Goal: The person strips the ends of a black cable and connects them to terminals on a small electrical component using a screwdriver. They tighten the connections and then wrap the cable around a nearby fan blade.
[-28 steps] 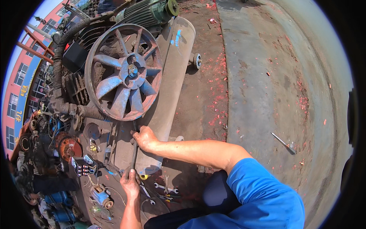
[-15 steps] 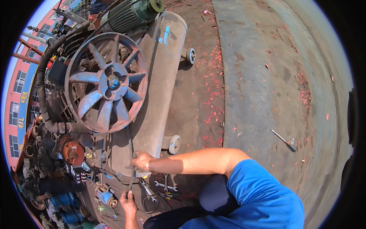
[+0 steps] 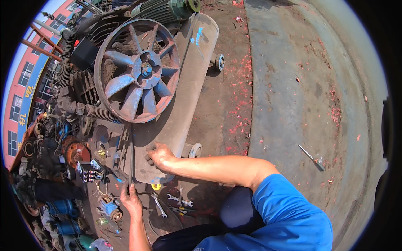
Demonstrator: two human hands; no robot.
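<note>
My left hand pinches the lower end of a dark narrow strip, which looks like a drive belt and runs up to the rim of a large spoked wheel. The wheel is rusty, with worn blue paint. Over the lower end of a long, dusty grey tank, my right hand is closed with its fingers curled; nothing shows in it, and the strip lies apart from it, to its left. Whether its fingertips touch the tank is unclear.
Below the tank lie wrenches and a yellow tape roll. A small blue motor and a contactor-like block sit left of my left hand. A green motor tops the tank; a screwdriver lies far right.
My right hand has let go of the strip and moved up over the tank. My left hand still grips its end, slightly higher and further left. The view has shifted, moving the wheel up and right.
</note>
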